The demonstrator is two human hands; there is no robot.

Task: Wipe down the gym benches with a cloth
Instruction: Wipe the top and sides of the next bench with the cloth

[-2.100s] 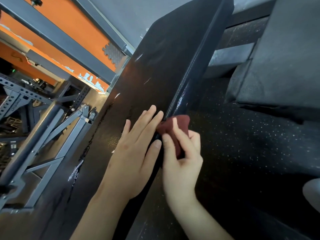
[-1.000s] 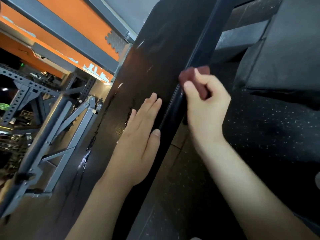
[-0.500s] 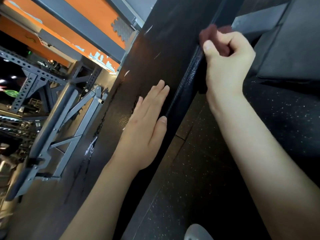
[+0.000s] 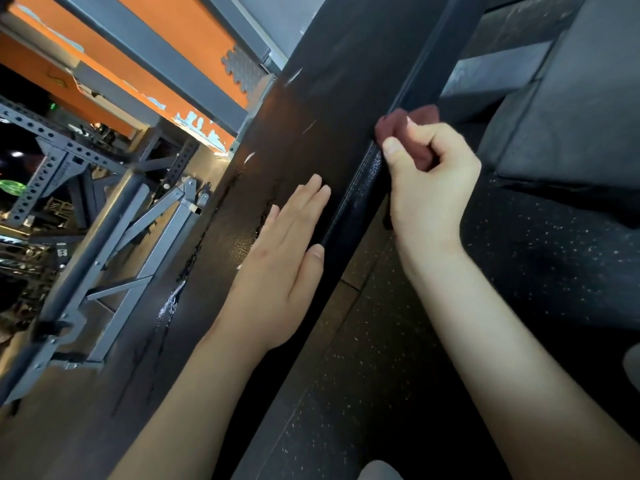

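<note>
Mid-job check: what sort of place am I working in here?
Most likely a gym: a long black padded bench under the hands, a grey steel rack with punched holes on the left, and speckled rubber flooring.

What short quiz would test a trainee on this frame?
1. True or false: the left hand lies flat on the bench.
2. Which hand grips the cloth? A) left hand B) right hand
3. Fill in: the cloth is dark ___.
Key: 1 true; 2 B; 3 red.
</note>
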